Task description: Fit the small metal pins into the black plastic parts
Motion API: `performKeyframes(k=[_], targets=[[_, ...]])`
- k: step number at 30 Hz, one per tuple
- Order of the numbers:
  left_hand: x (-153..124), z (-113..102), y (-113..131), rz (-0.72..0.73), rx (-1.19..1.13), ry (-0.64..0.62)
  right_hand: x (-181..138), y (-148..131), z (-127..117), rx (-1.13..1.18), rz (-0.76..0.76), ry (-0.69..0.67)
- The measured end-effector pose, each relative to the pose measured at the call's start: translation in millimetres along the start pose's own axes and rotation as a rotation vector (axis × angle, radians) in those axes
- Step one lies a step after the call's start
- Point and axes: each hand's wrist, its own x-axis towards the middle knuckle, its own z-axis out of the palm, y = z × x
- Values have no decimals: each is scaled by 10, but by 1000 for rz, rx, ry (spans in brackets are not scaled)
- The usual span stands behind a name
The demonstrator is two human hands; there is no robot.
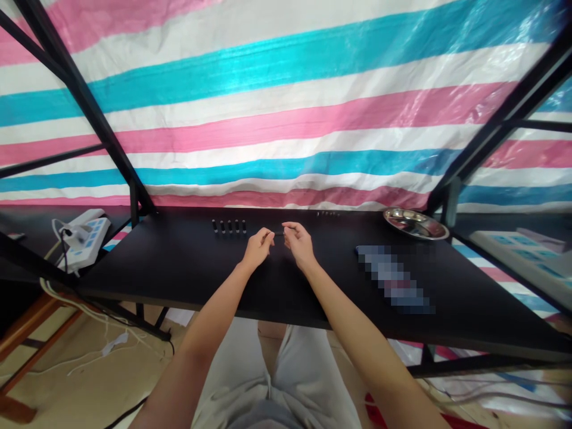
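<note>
My left hand (pixel 258 246) and my right hand (pixel 298 243) meet over the middle of a black table (pixel 187 268). Together they pinch a small dark piece (pixel 279 233) between their fingertips; it is too small to name. Just left of my hands, several small black upright pieces (pixel 229 227) stand in a row near the table's back edge. A few tiny dark bits (pixel 327 213) lie farther back on the right.
A shiny metal dish (pixel 415 224) sits at the back right corner. A blurred-out flat patch (pixel 395 279) lies right of my hands. A white power strip (pixel 84 235) with cables rests on the left. Black frame bars and a striped tarp stand behind.
</note>
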Motion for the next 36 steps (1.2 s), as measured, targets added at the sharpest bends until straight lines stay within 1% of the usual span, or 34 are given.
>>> performKeyframes(k=[6, 9, 12, 15, 17, 20, 23, 28, 31, 33, 36], targets=[[17, 43, -19, -118, -144, 29, -4, 53, -19, -75, -30, 12], [50, 29, -53, -160, -237, 91, 11, 75, -47, -82, -37, 38], [74, 6, -71, -177, -301, 157, 38, 61, -83, -78, -32, 111], [78, 4, -85, -160, -308, 144, 54, 24, -110, -105, -32, 155], [74, 13, -101, -145, -292, 116, 54, 7, -116, -143, -37, 114], [70, 21, -122, -138, -283, 87, 42, 11, -115, -231, -29, -6], [73, 11, -115, -151, -285, 90, 29, 39, -113, -303, -9, -106], [80, -5, -108, -149, -275, 91, 17, 56, -112, -387, -35, -190], [76, 7, -150, -138, -265, 75, 10, 37, -125, -471, -40, -270], [69, 22, -189, -153, -234, 44, 9, 26, -149, -546, -41, -325], [55, 43, -240, -166, -121, -24, 30, 23, -193, -616, -27, -404]])
